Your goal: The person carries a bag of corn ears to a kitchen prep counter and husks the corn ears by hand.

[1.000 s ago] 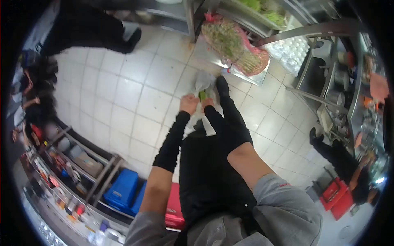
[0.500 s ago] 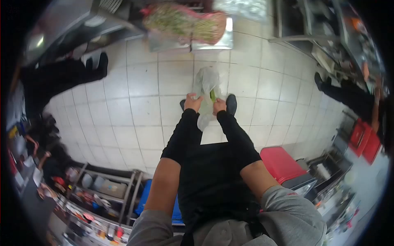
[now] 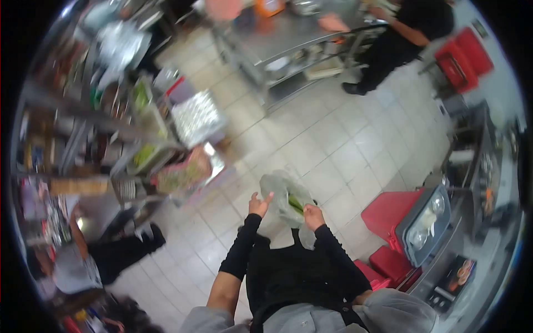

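A thin translucent plastic bag (image 3: 276, 187) hangs in front of me at waist height, its mouth spread. Inside it shows a long green vegetable (image 3: 295, 204) whose exact kind I cannot make out. My right hand (image 3: 314, 216) is closed on the right side of the bag, beside the green vegetable. At the bag's left edge is my left hand (image 3: 259, 205), thumb and fingers apart; whether it touches the plastic is unclear.
At left, a pink mesh sack (image 3: 186, 172) of green stalks lies on metal containers. A steel table (image 3: 266, 41) stands ahead. Red bins (image 3: 383, 213) are on the right. One person (image 3: 105, 261) is at left, another (image 3: 388, 44) at far right.
The view has swung to the right, so the mesh sack now sits at left and a steel table ahead. The bag's mouth is wider, and my left hand's fingers have spread.
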`<state>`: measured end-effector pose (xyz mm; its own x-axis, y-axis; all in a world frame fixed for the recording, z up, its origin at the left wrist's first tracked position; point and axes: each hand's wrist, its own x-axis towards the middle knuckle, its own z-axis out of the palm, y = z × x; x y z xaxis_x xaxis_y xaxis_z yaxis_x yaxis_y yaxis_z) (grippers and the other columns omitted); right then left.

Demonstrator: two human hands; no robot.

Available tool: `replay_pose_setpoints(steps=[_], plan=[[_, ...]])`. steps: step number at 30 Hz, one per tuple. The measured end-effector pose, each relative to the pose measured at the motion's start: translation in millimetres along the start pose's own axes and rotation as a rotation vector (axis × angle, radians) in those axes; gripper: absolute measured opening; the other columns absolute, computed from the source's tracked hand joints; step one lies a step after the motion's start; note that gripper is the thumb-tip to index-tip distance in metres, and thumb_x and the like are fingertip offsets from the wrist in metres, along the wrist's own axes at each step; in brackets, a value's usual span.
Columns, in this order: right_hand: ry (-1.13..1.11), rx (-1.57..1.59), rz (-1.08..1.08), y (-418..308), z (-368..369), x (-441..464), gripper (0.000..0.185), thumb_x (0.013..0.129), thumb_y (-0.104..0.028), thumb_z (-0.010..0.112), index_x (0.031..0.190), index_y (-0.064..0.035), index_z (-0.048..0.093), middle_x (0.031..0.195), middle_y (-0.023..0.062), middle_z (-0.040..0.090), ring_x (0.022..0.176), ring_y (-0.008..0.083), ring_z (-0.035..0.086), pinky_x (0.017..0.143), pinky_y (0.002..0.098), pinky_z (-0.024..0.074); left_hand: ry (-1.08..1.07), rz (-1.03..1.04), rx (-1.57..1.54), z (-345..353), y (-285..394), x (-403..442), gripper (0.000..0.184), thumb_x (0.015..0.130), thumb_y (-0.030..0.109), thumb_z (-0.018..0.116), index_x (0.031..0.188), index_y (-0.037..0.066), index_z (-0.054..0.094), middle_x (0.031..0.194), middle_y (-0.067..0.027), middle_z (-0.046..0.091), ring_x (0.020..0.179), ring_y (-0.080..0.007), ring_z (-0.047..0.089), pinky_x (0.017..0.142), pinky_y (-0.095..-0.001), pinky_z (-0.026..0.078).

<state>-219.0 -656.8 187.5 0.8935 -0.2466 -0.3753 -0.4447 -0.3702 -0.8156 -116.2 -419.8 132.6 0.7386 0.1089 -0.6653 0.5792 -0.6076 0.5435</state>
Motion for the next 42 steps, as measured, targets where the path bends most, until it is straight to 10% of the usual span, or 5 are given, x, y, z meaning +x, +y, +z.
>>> replay_pose_setpoints(steps=[5, 12, 17, 32, 42], plan=[[0.188, 0.254, -0.149, -61.2, -168.1, -16.2, 0.016, 0.091, -0.005, 0.051, 0.075, -0.0031, 0.054, 0.062, 0.0019, 0.044, 0.061, 0.0083, 0.042, 0.054, 0.0317, 0.0358, -0.165, 0.089, 0.027, 53.6, 201.4, -37.5, 0.117, 0.072, 0.063, 0.084, 0.155, -0.001, 0.034, 0.141, -0.0277, 0.055, 0.131, -0.0356, 0.056, 0.097, -0.0471, 0.056], [0.515, 0.705, -0.139, -103.6, -378.7, -14.4, 0.021, 0.095, -0.008, 0.053, 0.075, -0.0093, 0.056, 0.062, -0.0070, 0.037, 0.048, 0.0036, 0.032, 0.039, 0.0264, 0.0262, -0.494, 0.363, 0.254, 137.4, 395.7, -74.2, 0.084, 0.077, 0.032, 0.081, 0.144, -0.002, 0.043, 0.129, -0.0268, 0.059, 0.103, -0.0384, 0.069, 0.090, -0.0463, 0.058], [0.669, 0.940, -0.055, -102.7, -533.1, -9.0, 0.018, 0.093, -0.006, 0.054, 0.076, -0.0102, 0.058, 0.064, -0.0071, 0.039, 0.047, 0.0036, 0.031, 0.037, 0.0245, 0.0267, -0.822, 0.124, -0.108, 215.5, 532.1, -112.2, 0.053, 0.088, 0.013, 0.071, 0.136, 0.005, 0.051, 0.112, -0.0140, 0.064, 0.090, -0.0298, 0.069, 0.077, -0.0442, 0.061], [1.298, 0.998, 0.056, 1.4, -965.4, 102.6, 0.016, 0.089, -0.003, 0.052, 0.078, -0.0101, 0.060, 0.060, -0.0040, 0.048, 0.039, 0.0068, 0.043, 0.030, 0.0247, 0.0295, -0.994, 1.141, 0.454, 577.2, 987.0, -165.7, 0.043, 0.102, 0.036, 0.063, 0.134, 0.006, 0.057, 0.094, -0.0115, 0.069, 0.085, -0.0175, 0.068, 0.078, -0.0312, 0.056], [1.234, 1.033, 0.064, 102.1, -1245.2, 242.6, 0.014, 0.091, -0.003, 0.052, 0.079, -0.0064, 0.058, 0.062, -0.0023, 0.050, 0.039, 0.0062, 0.042, 0.031, 0.0242, 0.0288, -1.044, 1.164, 0.481, 869.3, 1191.3, -173.7, 0.094, 0.095, 0.062, 0.061, 0.160, 0.005, 0.023, 0.151, -0.0313, 0.037, 0.136, -0.0401, 0.046, 0.111, -0.0454, 0.042]])
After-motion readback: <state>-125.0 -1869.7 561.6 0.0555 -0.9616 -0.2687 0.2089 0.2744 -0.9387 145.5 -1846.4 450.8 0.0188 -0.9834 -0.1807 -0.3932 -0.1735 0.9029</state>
